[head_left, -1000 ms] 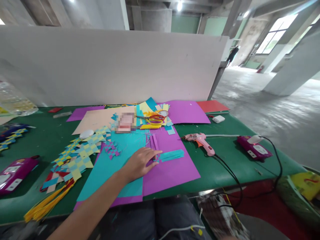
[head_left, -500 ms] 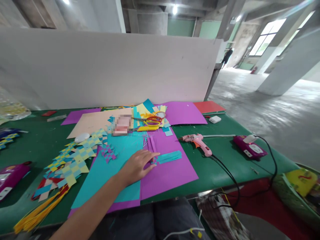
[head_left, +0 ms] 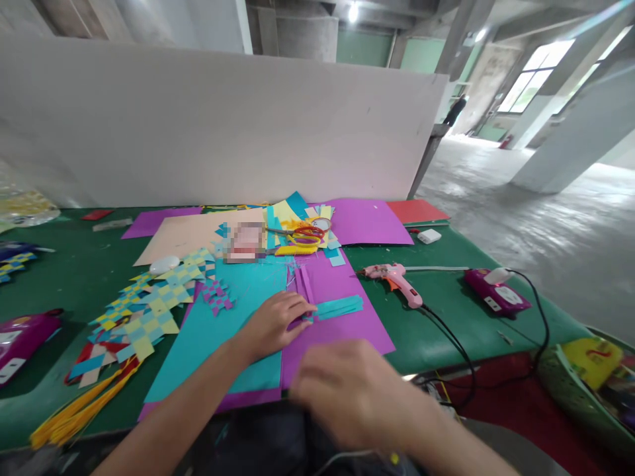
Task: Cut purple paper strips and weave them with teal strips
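Observation:
My left hand (head_left: pixel 275 324) rests over the purple and teal sheets, its fingers closed on the joint of some woven paper strips. Teal strips (head_left: pixel 340 307) stick out to the right of the fingertips, and purple strips (head_left: pixel 303 283) run away from me. The crossing itself is partly hidden under the fingers. My right hand (head_left: pixel 352 390), smeared by motion, hangs in front of the purple sheet (head_left: pixel 364 334) near the table's front edge. Its fingers cannot be made out. A teal sheet (head_left: pixel 218 357) lies beneath my left wrist.
A pink glue gun (head_left: pixel 397 281) lies to the right, its cord running off the table by a purple power box (head_left: pixel 496 291). Scissors (head_left: pixel 307 235) and a yellow cutter (head_left: pixel 297 250) lie behind the strips. Woven checkered pieces (head_left: pixel 153 307) and yellow tassels (head_left: pixel 82 413) are at left.
My right hand has come into view at the lower front. My left hand stays on the strips, with its fingers only slightly shifted.

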Motion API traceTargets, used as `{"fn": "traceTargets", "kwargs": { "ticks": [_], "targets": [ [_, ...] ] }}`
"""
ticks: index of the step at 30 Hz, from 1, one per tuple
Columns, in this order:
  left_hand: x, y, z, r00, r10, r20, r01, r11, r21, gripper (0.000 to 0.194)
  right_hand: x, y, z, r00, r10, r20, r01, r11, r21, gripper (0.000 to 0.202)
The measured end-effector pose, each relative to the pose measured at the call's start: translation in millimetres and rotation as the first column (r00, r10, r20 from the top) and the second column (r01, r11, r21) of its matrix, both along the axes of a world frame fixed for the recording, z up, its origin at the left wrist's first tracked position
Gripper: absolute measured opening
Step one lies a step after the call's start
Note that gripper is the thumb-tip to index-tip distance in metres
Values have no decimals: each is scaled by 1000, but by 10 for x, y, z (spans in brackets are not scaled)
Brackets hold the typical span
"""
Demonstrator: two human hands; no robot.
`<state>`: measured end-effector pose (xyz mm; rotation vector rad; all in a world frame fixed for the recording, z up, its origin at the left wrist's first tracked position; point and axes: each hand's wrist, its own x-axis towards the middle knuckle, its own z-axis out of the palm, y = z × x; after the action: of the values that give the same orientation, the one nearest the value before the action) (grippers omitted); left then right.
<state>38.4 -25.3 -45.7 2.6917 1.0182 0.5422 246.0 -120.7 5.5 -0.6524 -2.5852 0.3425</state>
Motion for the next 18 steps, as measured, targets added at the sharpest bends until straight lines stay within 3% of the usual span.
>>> {"fn": "traceTargets", "kwargs": {
  "ticks": [3, 5, 8, 12, 18],
  "targets": [
    [5, -8, 11, 1000, -16, -15, 17, 1000, 19, 18, 80, 621, -98, 951, -280, 132, 278, 960, 33, 23],
    [6, -12, 12, 999, -20, -26, 21, 999, 34, 19, 128, 828, -228, 877, -405, 258, 403, 913, 65, 27],
    [3, -8, 4, 999, -22, -47, 25, 998, 59, 22, 144, 866, -400, 854, -400, 334, 393, 915, 91, 41],
    [0, 8, -12, 998, -35, -54, 38, 998, 56, 25, 102, 781, -529, 823, -452, 345, 432, 891, 136, 41],
    [3, 7, -27, 999, -29, -25, 30, 999, 29, 25, 101, 760, -630, 732, -639, 236, 626, 768, 136, 39]
  ]
}}
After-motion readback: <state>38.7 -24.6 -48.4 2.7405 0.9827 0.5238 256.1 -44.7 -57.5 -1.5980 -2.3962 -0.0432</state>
